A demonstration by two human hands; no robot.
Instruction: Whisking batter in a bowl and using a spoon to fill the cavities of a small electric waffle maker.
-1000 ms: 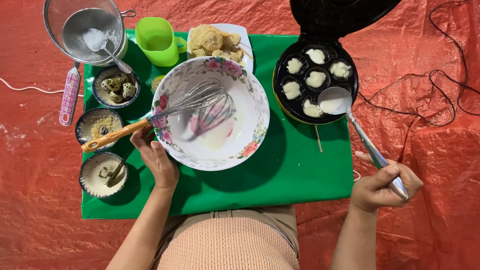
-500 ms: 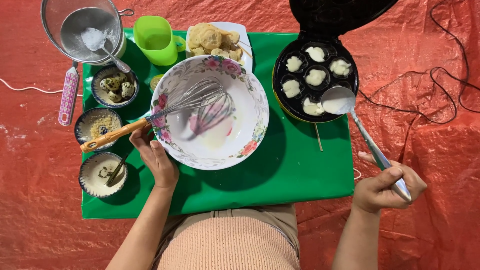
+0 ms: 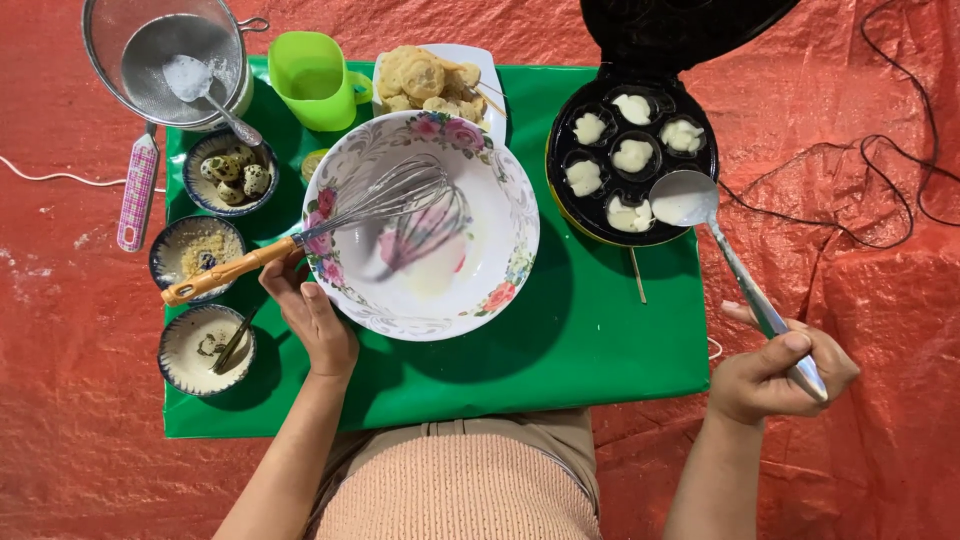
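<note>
One long metal ladle (image 3: 690, 200), its bowl filled with pale batter, hovers over the near rim of the round black moulded griddle (image 3: 632, 160), the right hand (image 3: 775, 375) curled tight round its handle. Her left hand (image 3: 315, 320), fingers pressed together, steadies the flowered white ceramic bowl (image 3: 420, 225), where a wooden-handled wire whisk (image 3: 330, 225) leans, on the green mat (image 3: 560, 340).

Bright, even, diffuse light, colours saturated. Soft shadows fall toward 5 o'clock off the floral bowl (image 3: 420, 225) and the small dishes. Mild glare on the ladle (image 3: 684, 198) and the black cake maker (image 3: 632, 160) lid. Focus sharp throughout, no motion blur, slight wide-angle stretch at the edges.
</note>
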